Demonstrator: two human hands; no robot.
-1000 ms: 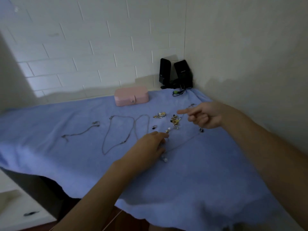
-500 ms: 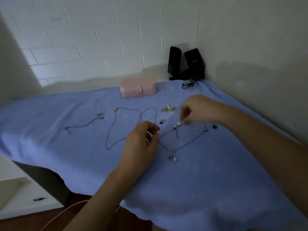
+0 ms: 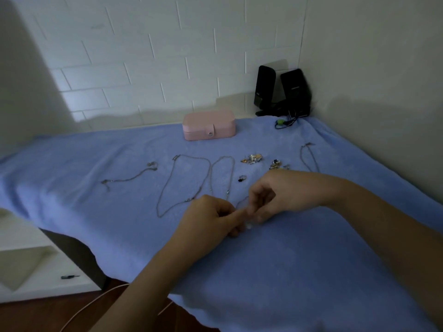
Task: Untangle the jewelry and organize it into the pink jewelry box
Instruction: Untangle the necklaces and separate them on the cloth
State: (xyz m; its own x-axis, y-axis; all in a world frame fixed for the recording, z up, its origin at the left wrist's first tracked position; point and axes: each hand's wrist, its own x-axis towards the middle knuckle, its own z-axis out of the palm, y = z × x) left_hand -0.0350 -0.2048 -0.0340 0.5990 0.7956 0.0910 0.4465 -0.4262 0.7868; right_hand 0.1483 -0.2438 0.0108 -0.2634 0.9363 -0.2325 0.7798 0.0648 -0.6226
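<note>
The pink jewelry box (image 3: 209, 124) stands closed at the back of the blue cloth (image 3: 287, 259). Two long silver chains (image 3: 184, 183) lie spread in front of it, with a short bracelet (image 3: 129, 179) to their left. Small gold pieces (image 3: 251, 159) and a ring (image 3: 242, 178) lie further right. My left hand (image 3: 208, 218) and my right hand (image 3: 275, 195) meet at the cloth's middle, both pinching a thin necklace with a small pearl (image 3: 248, 225) between the fingertips. Most of that necklace is hidden by the hands; a loop of chain (image 3: 309, 156) trails behind the right wrist.
Two black speakers (image 3: 282, 92) with a cable stand in the back right corner against the walls. The cloth's front edge hangs over at the lower left, above a white shelf (image 3: 28, 259) and a dark floor with a pale cord.
My right hand has come back from the gold pieces toward me and joined my left hand. Both hands now pinch the thin necklace together, and the pearl lies under the fingertips.
</note>
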